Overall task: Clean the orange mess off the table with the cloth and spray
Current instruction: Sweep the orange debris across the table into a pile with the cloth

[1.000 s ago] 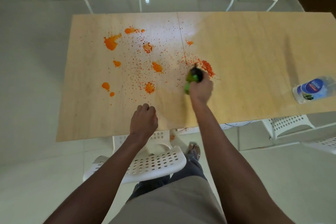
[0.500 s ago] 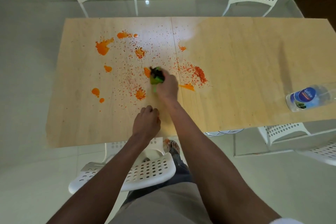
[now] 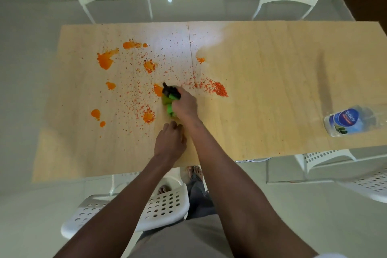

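right hand (image 3: 185, 104) grips green sprayer (image 3: 170, 98), nozzle over orange mess (image 3: 146, 81) mid-surface (image 3: 272, 90) | left hand (image 3: 170, 142) loosely curled, empty, on surface | bottle (image 3: 354, 120) far right, blue label unreadable

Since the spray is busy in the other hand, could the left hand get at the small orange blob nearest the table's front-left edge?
Probably yes: the left hand rests near the front edge, and only bare table lies between it and that blob.

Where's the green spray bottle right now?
Head view, table centre: the green spray bottle with black nozzle is gripped in the right hand, over the orange splatter.
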